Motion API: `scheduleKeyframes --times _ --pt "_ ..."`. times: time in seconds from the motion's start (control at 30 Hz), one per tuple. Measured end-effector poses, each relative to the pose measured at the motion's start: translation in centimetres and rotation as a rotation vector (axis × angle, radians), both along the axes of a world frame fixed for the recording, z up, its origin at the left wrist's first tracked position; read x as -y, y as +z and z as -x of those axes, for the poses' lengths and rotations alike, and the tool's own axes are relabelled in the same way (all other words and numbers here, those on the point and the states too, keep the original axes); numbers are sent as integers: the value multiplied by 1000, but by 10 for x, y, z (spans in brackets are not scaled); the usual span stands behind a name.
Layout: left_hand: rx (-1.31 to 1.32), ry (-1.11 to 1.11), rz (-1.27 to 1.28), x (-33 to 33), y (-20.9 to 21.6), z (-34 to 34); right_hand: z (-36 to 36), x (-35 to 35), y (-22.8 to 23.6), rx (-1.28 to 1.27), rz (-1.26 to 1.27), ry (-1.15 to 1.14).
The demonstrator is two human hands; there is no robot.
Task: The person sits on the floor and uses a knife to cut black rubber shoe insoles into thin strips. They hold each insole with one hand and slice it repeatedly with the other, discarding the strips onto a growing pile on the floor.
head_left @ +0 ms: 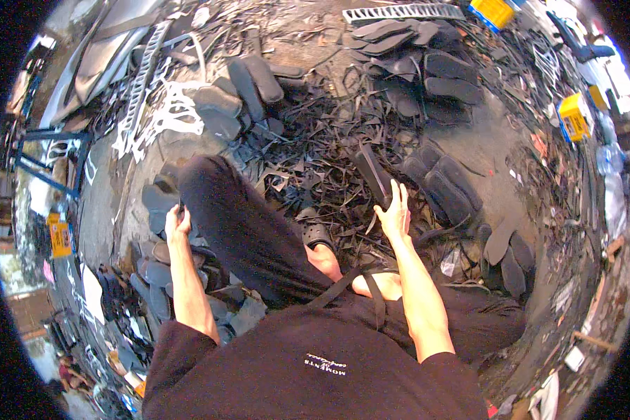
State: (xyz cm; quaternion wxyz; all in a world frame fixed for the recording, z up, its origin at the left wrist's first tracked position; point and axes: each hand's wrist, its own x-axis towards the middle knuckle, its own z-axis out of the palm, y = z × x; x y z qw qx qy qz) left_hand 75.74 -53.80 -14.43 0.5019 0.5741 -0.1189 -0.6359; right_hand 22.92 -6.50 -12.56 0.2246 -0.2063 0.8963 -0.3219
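My left hand (178,222) is closed beside my bent left knee. A small dark tip shows above its fingers, too little to name. Next to that hand lie grey shoe soles (159,198). My right hand (395,212) grips a long, flat, black sole-like piece (372,171) by its near end, thumb on one side and fingers stretched along the other. The piece slants up and left over a heap of thin black offcuts (329,133). Just right of this hand, more black soles (442,183) lie stacked on the floor.
Piles of dark soles lie at the far right (420,66), far left (252,87) and near left (157,273). White cut-out scrap webbing (175,112) is at the left, by a blue metal frame (49,164). A yellow box (574,117) stands right. My foot wears a black clog (316,234).
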Motion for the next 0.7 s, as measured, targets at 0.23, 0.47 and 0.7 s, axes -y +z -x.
scheduleKeyframes --times 0.23,0.47,0.7 --pt "353 93 709 -147 200 221 34 -33 27 -106 14 -105" --pt "14 -921 505 -270 224 397 -5 42 211 568 637 -72" --pt "-1241 -1026 -63 -300 248 433 -38 3 305 787 897 -154"
